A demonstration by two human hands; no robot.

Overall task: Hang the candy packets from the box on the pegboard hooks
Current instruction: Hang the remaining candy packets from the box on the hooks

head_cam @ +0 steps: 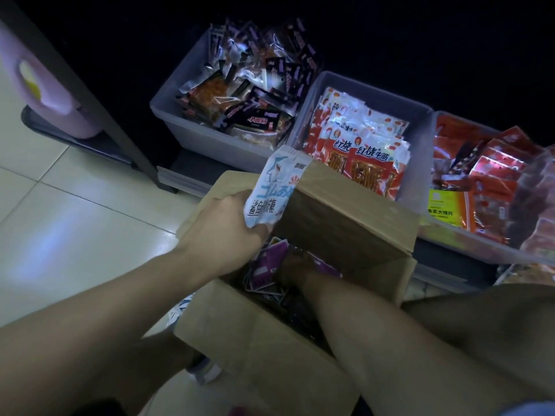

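An open cardboard box (pixel 345 223) sits on the floor in front of me, with purple candy packets (pixel 267 262) lying inside it. My left hand (pixel 222 232) grips a stack of white and light-blue candy packets (pixel 276 190) and holds them upright above the box's left rim. My right hand (pixel 295 265) reaches down into the box among the purple packets; its fingers are in shadow and I cannot tell whether they hold anything. No pegboard or hooks are in view.
Three grey plastic bins stand on a low shelf behind the box: a left bin (pixel 168 115) of dark snack packets, a middle bin (pixel 327 85) of red and white packets, a right bin (pixel 480 244) of red packets. Pale floor tiles (pixel 75 205) lie to the left.
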